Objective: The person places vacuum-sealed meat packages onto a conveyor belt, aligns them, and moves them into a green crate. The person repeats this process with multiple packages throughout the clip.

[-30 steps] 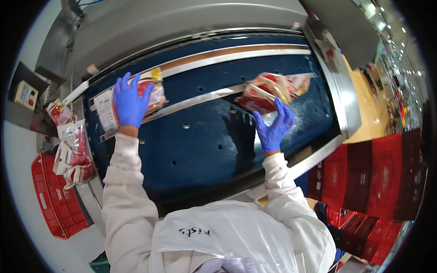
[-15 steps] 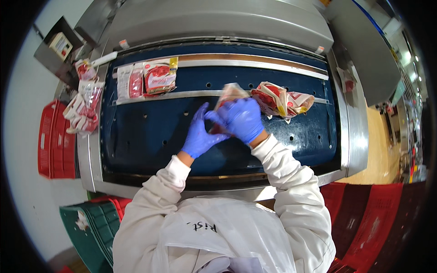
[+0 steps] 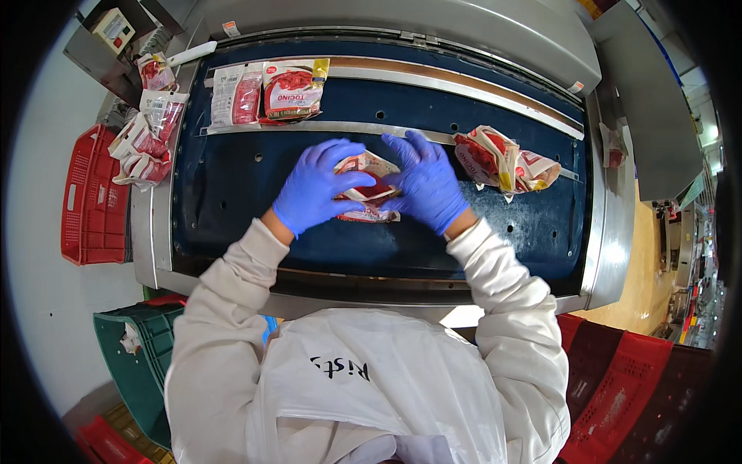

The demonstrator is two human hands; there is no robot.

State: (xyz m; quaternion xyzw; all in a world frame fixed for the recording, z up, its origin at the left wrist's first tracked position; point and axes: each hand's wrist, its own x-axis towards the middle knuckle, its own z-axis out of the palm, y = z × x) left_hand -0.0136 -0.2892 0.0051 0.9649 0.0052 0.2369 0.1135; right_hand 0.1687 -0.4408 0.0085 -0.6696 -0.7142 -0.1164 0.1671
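Note:
A red and white meat packet (image 3: 369, 165) lies crumpled on the dark blue bed of the machine, between my two gloved hands. My left hand (image 3: 321, 188) is curled round its left side, thumb and fingers on the plastic. At the packet's right edge, my right hand (image 3: 425, 182) grips with the thumb side while its other fingers stretch upward. Farther left, two flat packets (image 3: 294, 89) lie side by side across a metal bar (image 3: 417, 134). To the right of my hands, a bunched pair of packets (image 3: 498, 161) rests on the bed.
Several packets (image 3: 147, 139) sit on the machine's left rim, above a red crate (image 3: 93, 201). A green crate (image 3: 131, 363) stands at lower left and red crates (image 3: 618, 394) at lower right. The big grey lid (image 3: 433, 27) spans the back.
My hands have moved apart, from overlapping to either side of the packet, which now shows more fully. The whole view has shifted slightly. The other packets remain in place on the bed.

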